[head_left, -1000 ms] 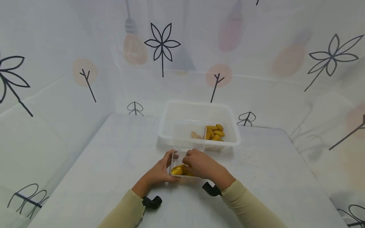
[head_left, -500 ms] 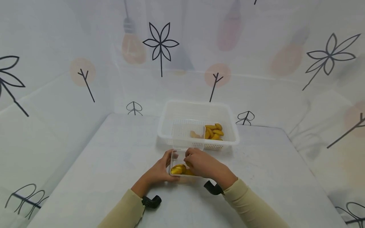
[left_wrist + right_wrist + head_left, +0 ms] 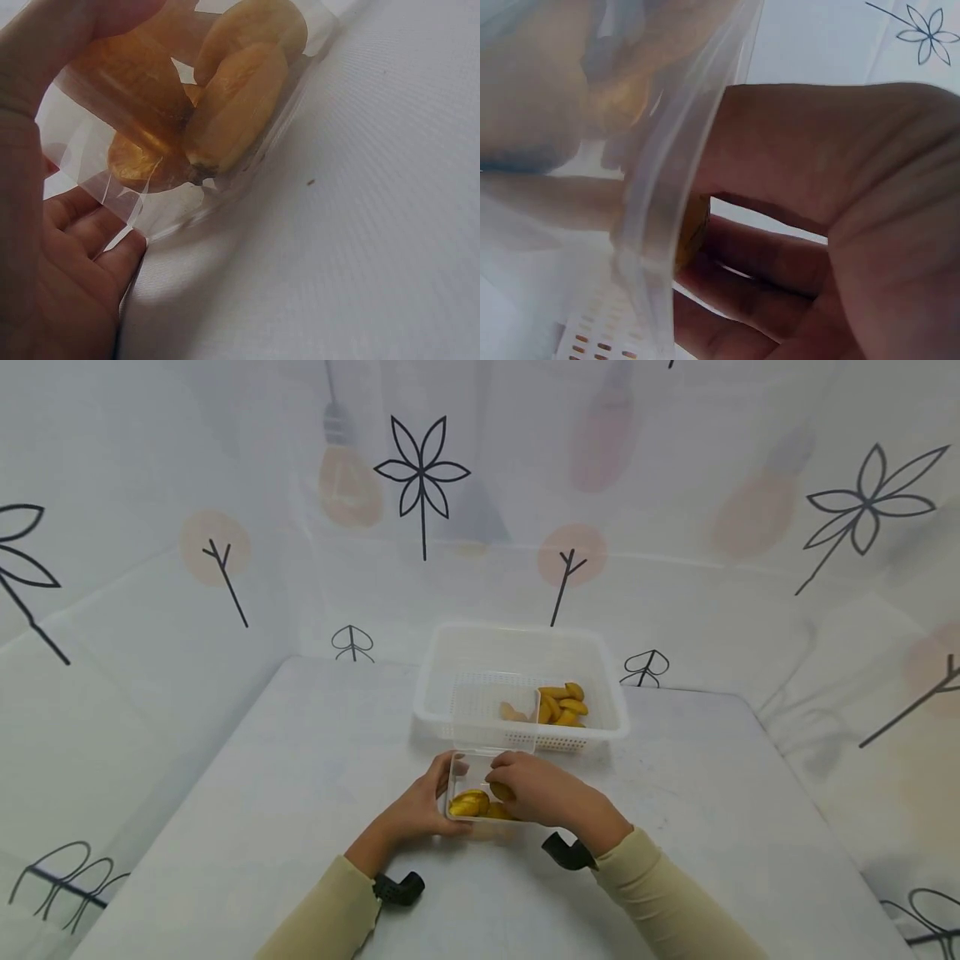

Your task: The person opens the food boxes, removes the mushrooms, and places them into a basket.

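My left hand (image 3: 420,806) grips the left side of a clear plastic box (image 3: 471,770), its thumb and fingers around the wall. Several small yellow bananas (image 3: 468,803) lie in the bottom of the box. In the left wrist view, the bananas (image 3: 240,105) show through the clear wall, one with a dark tip. My right hand (image 3: 543,789) reaches in over the box's right side and holds one small banana (image 3: 502,792) in its curled fingers. The right wrist view shows part of that banana (image 3: 695,231) between thumb and fingers, partly hidden by the wall.
The box's clear lid (image 3: 491,739) stands raised at the back, overlapping the front of a white perforated basket (image 3: 431,714). More yellow bananas (image 3: 562,706) lie in the basket, right of its middle. Patterned white cloth walls (image 3: 480,585) surround the white table (image 3: 300,793).
My right hand has shifted slightly to the right, and the banana in its fingers shows more clearly. My left hand keeps its grip on the box.
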Available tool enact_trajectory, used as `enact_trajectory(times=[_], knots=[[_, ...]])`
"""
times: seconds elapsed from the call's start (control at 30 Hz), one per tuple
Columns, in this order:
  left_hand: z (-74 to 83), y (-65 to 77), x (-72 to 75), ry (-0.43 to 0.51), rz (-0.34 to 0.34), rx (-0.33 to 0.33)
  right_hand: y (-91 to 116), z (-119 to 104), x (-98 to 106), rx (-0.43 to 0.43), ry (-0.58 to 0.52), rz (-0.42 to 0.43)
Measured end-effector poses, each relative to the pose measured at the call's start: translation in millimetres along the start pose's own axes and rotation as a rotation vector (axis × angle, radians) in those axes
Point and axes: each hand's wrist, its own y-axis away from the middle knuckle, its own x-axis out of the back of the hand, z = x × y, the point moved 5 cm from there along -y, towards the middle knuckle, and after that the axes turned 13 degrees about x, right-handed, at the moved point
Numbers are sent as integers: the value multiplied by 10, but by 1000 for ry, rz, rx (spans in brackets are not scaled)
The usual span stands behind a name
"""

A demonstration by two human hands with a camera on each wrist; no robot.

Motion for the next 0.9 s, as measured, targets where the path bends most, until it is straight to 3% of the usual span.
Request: enact_trajectory(times=[0.3,0.57,0.9], knots=[[11,4,0,8,-8,-14,27,18,12,51,-1,21],[1,-2,-6,4,-7,5,96,1,161,36,-49,27],[23,10,-5,22,-24,-44,188,37,381,59,-55,161]])
